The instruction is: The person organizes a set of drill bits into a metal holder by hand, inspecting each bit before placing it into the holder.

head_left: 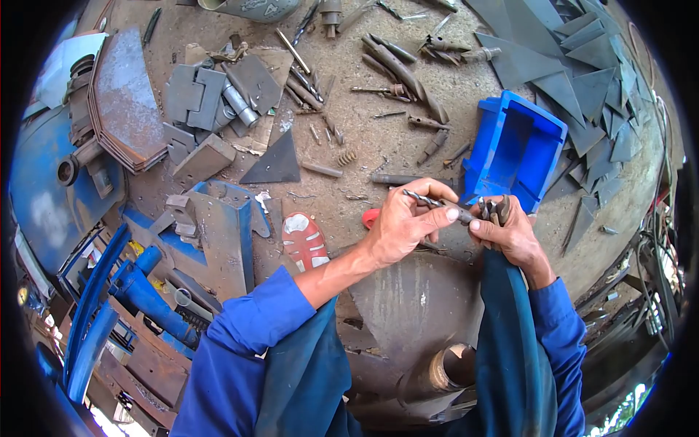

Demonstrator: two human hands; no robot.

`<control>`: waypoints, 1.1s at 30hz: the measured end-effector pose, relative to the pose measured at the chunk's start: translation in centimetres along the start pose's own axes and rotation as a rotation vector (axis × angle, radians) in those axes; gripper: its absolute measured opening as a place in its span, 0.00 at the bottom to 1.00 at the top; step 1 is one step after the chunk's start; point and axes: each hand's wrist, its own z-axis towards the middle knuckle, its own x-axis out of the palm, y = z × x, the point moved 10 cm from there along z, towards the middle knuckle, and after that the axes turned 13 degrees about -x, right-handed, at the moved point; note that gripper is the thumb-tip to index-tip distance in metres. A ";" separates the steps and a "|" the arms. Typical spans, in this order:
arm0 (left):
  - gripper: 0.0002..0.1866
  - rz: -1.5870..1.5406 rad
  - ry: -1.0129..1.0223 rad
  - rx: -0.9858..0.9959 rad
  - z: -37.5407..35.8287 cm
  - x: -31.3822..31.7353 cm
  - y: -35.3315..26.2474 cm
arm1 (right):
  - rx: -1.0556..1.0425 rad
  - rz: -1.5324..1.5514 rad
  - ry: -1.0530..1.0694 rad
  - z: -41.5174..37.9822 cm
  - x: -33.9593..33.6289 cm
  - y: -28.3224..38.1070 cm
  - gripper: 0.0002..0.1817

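My left hand (402, 231) pinches a twist drill bit (422, 199) between thumb and fingers, its fluted end pointing up and left. The thick shank of that bit reaches across to my right hand (515, 239), whose thumb lies beside it. Several short, dark metal bits (495, 209) are bunched in my right hand, their ends sticking up past the fingers. Just behind this hand stands a blue plastic bin (477, 164), tilted with its open side facing right. Part of the bin's lower edge is hidden by my fingers.
Drill bits, a curved dark metal piece (411, 76) and a small coil spring (347, 157) lie on the dirt floor ahead. Triangular steel plates (590, 91) are piled at right. Hinge-like steel parts (196, 98) and a blue steel frame (226, 226) stand at left.
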 end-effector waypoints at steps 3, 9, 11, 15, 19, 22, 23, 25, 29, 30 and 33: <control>0.15 -0.003 0.038 -0.008 0.1 -0.3 0.7 | 0.035 0.028 0.036 0.3 0.4 -1.1 0.12; 0.13 0.017 -0.021 -0.075 0.9 -1.4 1.3 | -0.018 0.126 -0.042 0.2 -0.2 -1.9 0.13; 0.12 0.025 -0.028 -0.044 1.1 -2.2 1.2 | -0.048 0.158 -0.096 0.4 -1.1 -1.9 0.13; 0.14 0.015 -0.128 0.022 1.3 -4.9 0.6 | -0.138 0.416 -0.385 0.8 -5.1 -1.2 0.15; 0.14 -0.044 -0.094 0.012 1.3 -4.9 0.5 | -0.119 0.411 -0.525 1.7 -7.8 -1.1 0.16; 0.14 0.002 -0.101 -0.021 1.0 -4.9 0.8 | -0.095 0.373 -0.572 2.5 -8.9 -1.5 0.17; 0.14 0.015 -0.097 -0.039 1.0 -4.8 1.1 | -0.069 0.359 -0.592 2.7 -9.1 -1.8 0.16; 0.14 0.017 -0.087 -0.045 1.0 -4.8 1.6 | -0.066 0.338 -0.614 3.1 -9.6 -2.2 0.14; 0.15 0.029 -0.087 -0.059 1.0 -4.7 1.9 | -0.217 0.034 -0.713 2.7 -10.9 -0.8 0.19; 0.15 0.029 -0.085 -0.058 1.0 -4.7 1.8 | -0.321 -0.143 -0.739 2.3 -11.1 0.6 0.22; 0.15 0.033 -0.095 -0.048 1.0 -4.6 1.6 | -0.409 -0.515 -0.854 -0.3 -10.2 2.3 0.28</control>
